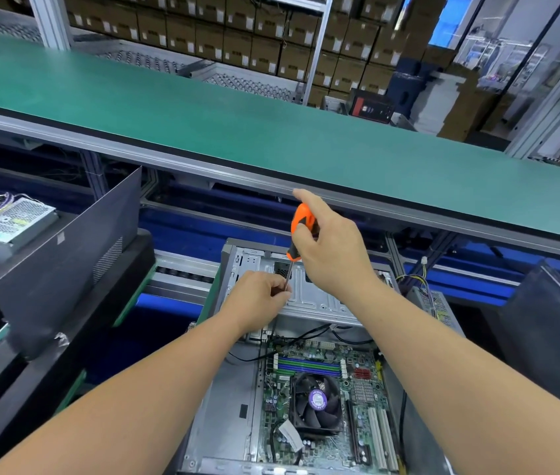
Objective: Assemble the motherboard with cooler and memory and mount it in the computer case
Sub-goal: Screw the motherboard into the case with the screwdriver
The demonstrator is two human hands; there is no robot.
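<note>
Gripping the orange-and-black screwdriver (300,231) by its handle, the right hand (331,245) holds it nearly upright above the far end of the case (223,399). Down at the shaft's lower end, the left hand (258,299) has its fingertips curled in and pinching around the tip, over the silver drive cage (309,299). Closer to the camera, the motherboard (323,402) lies flat inside the open case, cooler (316,402) fan in the middle, memory slots (309,366) just beyond it. Black cables cross the board's far edge. A power supply (11,222) sits far left, and a green conveyor (271,132) runs behind.
</note>
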